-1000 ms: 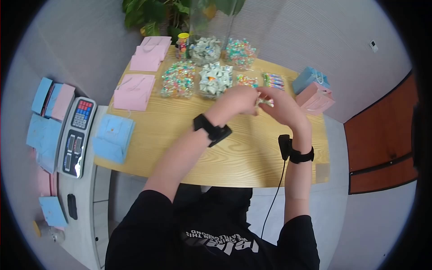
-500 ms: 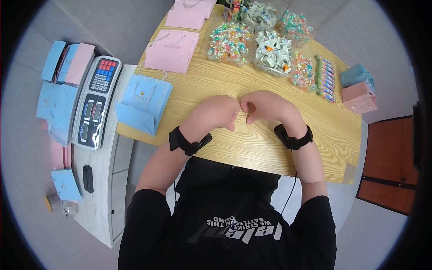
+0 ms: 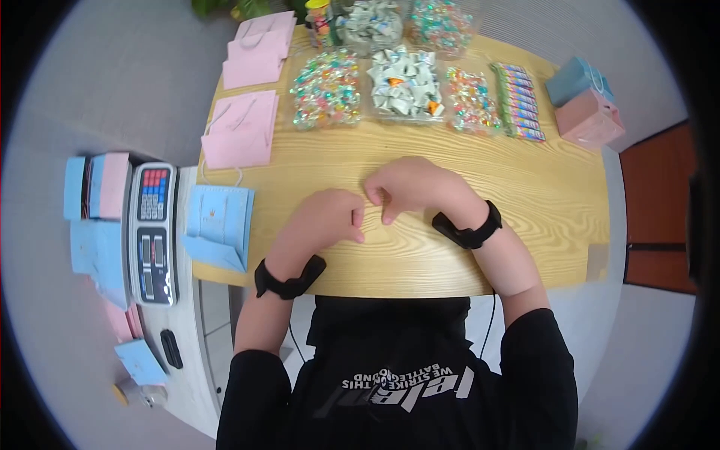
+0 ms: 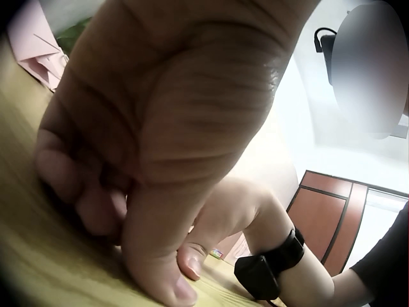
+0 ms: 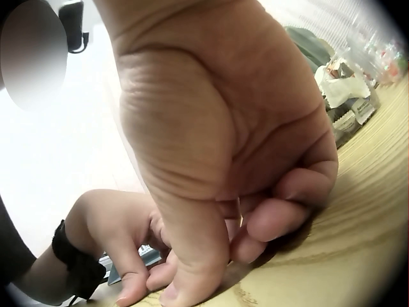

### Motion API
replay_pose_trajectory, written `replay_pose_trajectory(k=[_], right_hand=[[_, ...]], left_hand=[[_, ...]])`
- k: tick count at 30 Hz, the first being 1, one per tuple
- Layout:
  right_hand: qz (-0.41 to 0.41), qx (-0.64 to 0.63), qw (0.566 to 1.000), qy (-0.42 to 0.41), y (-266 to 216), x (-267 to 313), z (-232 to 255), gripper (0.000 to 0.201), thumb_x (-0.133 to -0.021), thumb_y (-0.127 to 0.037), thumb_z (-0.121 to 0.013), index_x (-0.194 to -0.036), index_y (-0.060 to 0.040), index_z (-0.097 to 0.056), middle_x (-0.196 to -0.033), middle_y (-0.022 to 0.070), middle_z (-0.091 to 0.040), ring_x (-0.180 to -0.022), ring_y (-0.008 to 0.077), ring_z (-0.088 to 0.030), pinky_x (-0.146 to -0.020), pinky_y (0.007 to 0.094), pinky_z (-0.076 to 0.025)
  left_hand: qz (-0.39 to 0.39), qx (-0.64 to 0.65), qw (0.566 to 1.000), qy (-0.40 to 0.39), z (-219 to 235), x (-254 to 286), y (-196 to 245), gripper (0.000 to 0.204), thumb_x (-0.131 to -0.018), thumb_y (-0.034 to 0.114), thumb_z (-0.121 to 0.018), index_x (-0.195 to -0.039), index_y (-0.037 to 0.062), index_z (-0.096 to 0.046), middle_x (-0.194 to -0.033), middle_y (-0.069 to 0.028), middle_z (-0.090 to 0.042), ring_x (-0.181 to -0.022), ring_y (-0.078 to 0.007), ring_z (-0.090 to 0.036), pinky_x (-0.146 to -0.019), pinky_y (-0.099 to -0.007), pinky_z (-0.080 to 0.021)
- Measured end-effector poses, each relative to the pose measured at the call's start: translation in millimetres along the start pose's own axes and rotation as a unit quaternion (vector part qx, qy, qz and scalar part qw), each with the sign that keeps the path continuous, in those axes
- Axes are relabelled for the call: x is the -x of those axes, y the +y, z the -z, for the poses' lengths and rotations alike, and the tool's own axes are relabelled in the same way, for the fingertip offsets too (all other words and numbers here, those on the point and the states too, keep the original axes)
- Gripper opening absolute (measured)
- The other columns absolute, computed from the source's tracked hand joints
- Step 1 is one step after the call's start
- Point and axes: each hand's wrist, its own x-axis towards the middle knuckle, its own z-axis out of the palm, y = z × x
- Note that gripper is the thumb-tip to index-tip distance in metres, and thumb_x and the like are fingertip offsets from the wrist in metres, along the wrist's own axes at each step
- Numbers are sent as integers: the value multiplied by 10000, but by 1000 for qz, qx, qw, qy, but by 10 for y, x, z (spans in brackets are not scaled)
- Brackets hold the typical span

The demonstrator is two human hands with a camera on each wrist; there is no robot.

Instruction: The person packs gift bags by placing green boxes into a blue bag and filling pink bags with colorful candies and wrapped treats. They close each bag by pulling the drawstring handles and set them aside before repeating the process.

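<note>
Hands sit back from the white-wrapped candies (image 3: 405, 86) compared with a second ago; fingertips, near meeting half a second ago, now just apart. Left hand (image 3: 321, 219) and right hand (image 3: 416, 184) rest mid-frame on the pale wood-grain table (image 3: 551, 195). Fingers loosely curled, thumbs down, pinching nothing I can see; can't tell deep inside the curl. Reads as a pause between moves; any next pick calls for uncurling and reaching. Candies: upper middle, clear plastic tray (image 3: 409, 118), jumbled, no common axis. Nearest left: light-blue paper gift bag (image 3: 216, 225), folded base toward frame bottom, long axis roughly up-down.
</note>
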Motion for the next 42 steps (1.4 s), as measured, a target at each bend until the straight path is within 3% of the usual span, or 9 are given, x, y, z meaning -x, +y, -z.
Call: replay_pose_trajectory(k=[5,9,13,14,16,24,29,39,42], right_hand=[[-3,-20,1000,3,44,21,-22,312,-604,-222,-779,-790,-119,-551,-701,26,-587,-737,245,-580,-589,381,-412],[-10,-21,1000,11,63,25,-20,307,-605,-220,-778,-781,-118,-548,-692,23,-579,-738,244,-577,-584,384,-411],[2,-24,1000,6,70,25,-22,294,-606,-217,-775,-749,-116,-540,-671,19,-569,-711,239,-574,-565,381,-407],[7,-16,1000,0,64,9,-11,285,-608,-216,-772,-734,-115,-538,-662,17,-566,-700,236,-573,-558,378,-406],[1,-16,1000,-2,31,0,17,278,-609,-215,-769,-722,-114,-536,-653,16,-563,-691,234,-571,-554,374,-405],[16,-26,999,14,55,-11,-17,283,-606,-212,-762,-697,-104,-517,-640,19,-558,-675,229,-562,-553,362,-400],[-2,-32,999,9,48,-22,-1,289,-605,-212,-766,-705,-99,-519,-650,24,-565,-678,228,-562,-553,358,-396],[-8,-26,1000,7,42,-26,4,358,-608,-249,-786,-776,-94,-512,-711,46,-590,-724,266,-580,-591,379,-418],[-19,-22,999,28,18,-24,9,472,-668,-275,-759,-1028,-110,-502,-805,96,-619,-787,304,-590,-665,392,-435]], left_hand=[[-33,-45,993,99,17,317,108,268,-665,156,-733,-875,52,-602,-780,-97,-596,-758,-253,-579,-693,-336,-455],[21,-20,978,207,389,992,122,252,-751,107,-674,-977,29,-592,-1070,-122,-595,-1011,-254,-556,-871,-335,-423],[174,-117,852,479,466,1655,-447,339,-792,170,-668,-1089,43,-567,-1156,-130,-553,-1064,-250,-515,-881,-351,-408],[177,-119,852,479,461,1755,-626,339,-792,170,-668,-1089,43,-567,-1156,-130,-553,-1064,-250,-515,-881,-351,-408],[365,-54,762,532,413,1896,-869,429,-826,262,-648,-1173,40,-528,-1190,-131,-528,-1064,-251,-507,-883,-352,-409],[406,55,794,449,296,1828,-1135,485,-876,337,-578,-1162,-47,-503,-976,-166,-601,-893,-212,-578,-785,-315,-456],[382,71,776,497,267,1622,-925,341,-874,295,-586,-1002,-17,-539,-758,-73,-571,-565,-93,-487,-511,-240,-394],[292,179,837,427,67,1363,-615,251,-868,216,-610,-1023,30,-546,-812,-14,-490,-694,-97,-515,-564,-217,-445],[277,217,852,389,-23,1244,-489,216,-871,165,-603,-1035,40,-537,-841,-1,-480,-717,-81,-503,-579,-198,-444]])
